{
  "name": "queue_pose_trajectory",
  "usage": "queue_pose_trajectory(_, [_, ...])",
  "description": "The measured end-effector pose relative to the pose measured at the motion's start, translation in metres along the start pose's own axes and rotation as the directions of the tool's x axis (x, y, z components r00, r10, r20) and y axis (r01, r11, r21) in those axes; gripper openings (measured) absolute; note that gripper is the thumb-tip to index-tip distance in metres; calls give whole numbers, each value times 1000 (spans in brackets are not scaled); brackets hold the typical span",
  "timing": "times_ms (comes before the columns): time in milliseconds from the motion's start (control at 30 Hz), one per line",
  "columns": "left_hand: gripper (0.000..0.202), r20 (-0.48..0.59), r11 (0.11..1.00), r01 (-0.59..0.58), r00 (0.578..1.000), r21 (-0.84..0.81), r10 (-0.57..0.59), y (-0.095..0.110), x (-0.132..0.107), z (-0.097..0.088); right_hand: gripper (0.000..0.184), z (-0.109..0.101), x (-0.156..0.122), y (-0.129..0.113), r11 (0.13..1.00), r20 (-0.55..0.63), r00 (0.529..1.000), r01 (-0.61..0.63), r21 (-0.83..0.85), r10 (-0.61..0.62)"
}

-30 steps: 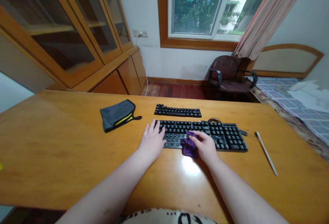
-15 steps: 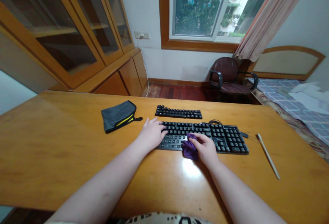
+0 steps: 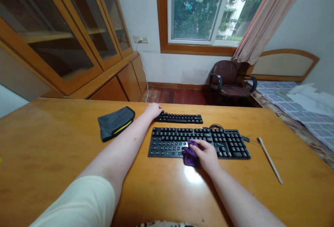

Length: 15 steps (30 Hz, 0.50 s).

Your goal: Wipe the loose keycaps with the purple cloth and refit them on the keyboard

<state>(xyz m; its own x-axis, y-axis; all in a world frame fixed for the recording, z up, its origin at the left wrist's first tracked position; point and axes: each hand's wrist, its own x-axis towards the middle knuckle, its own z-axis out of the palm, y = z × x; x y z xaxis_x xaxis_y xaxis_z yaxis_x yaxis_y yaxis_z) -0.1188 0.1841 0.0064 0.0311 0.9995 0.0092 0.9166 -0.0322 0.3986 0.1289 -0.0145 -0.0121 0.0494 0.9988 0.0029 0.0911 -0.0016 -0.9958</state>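
Note:
A full-size black keyboard [image 3: 221,142] lies on the wooden table [image 3: 52,150] in front of me. My right hand [image 3: 207,154] is closed on a crumpled purple cloth [image 3: 189,155] pressed against the keyboard's front edge near its middle. A smaller black keyboard [image 3: 180,118] lies just behind the big one. My left hand [image 3: 153,110] reaches far forward and rests at the small keyboard's left end, fingers curled over its edge; I cannot see whether it grips it.
A folded grey cloth with a yellow stripe [image 3: 114,123] lies left of the keyboards. A thin pale stick [image 3: 270,159] lies at the right. Beyond the table are a wooden cabinet [image 3: 78,39], a brown armchair [image 3: 227,77], a window and a bed [image 3: 300,105].
My left hand left the big keyboard's left end and stretched forward to the small keyboard's left end. My right hand stayed on the purple cloth at the big keyboard.

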Motion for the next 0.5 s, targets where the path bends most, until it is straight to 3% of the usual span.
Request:
queue_pose_trajectory(167, [14,26,998,5,1000,-70,-3,0,10,8,24,0,0,0,1000,4,1000,-8,-3,8])
queue_pose_trajectory(300, [11,-15,981,-48,999,-186,46,12,6,2,25,0,0,1,1000,12,1000,-14,9,14])
queue_pose_trajectory(500, [21,-108,890,-159,986,-428,124,52,-32,1,24,-1,0,-1,1000,3,1000,-4,27,4])
